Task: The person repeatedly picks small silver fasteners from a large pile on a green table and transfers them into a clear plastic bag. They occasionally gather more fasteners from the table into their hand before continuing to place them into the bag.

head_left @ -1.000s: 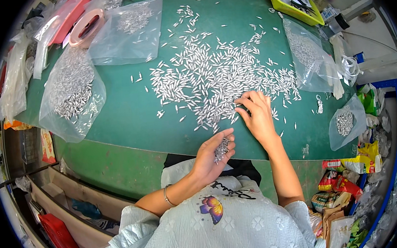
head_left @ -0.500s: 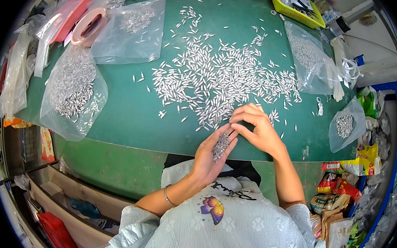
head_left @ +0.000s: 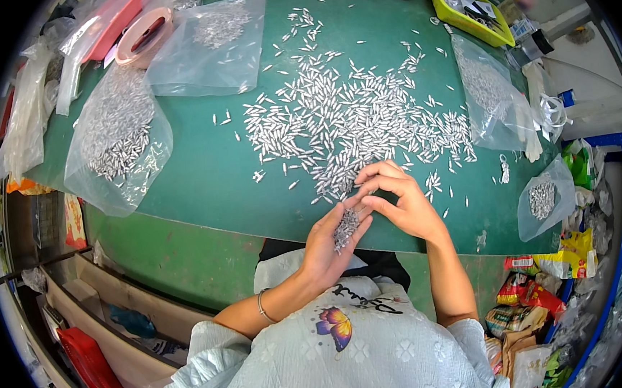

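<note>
Bright metal, clear plastic, cloth

The spindle-shaped pieces (head_left: 374, 117) mid-frame look like smooth, shiny metal; the grey bits (head_left: 344, 232) below them look duller. The green tabletop (head_left: 205, 169) is smooth, with a faint sheen. At left, the bag (head_left: 153, 180) is glossy, see-through plastic. The yellow-green tray (head_left: 466, 24), upper right, looks like smooth plastic. Lower centre, the shirt (head_left: 283, 369) is matt, embossed cloth; the bracelet (head_left: 260, 306), polished metal.
</note>
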### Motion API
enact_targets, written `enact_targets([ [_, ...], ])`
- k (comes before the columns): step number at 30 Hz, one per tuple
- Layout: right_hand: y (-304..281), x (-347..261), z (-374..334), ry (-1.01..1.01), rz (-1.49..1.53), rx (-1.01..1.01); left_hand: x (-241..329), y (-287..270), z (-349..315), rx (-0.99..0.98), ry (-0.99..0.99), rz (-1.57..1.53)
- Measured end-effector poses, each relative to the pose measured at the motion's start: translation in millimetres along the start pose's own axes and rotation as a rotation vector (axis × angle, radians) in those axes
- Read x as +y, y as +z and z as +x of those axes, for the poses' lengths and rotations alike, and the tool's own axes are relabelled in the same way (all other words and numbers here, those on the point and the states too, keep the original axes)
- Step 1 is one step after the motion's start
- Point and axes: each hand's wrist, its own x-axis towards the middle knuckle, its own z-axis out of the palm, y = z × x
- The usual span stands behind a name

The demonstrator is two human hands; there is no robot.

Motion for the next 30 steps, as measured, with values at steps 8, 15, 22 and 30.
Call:
enact_targets([
  [8, 21, 15, 11, -0.133, -0.518, 0.196, -10, -46, 14, -0.354, -0.156, -0.14],
  [15, 4, 5, 4, 0.007, 0.034, -0.048, 0, -10, -4, -0.033, -0.022, -0.016],
  [22, 10, 20, 11, 0.026, -0.081, 0.173, -4, -27, 2, -0.082, -0.031, 0.057],
  [30, 24, 19, 12, -0.135, -0.462, 0.143, 0, -33, 1, -0.203, 0.095, 0.031],
])
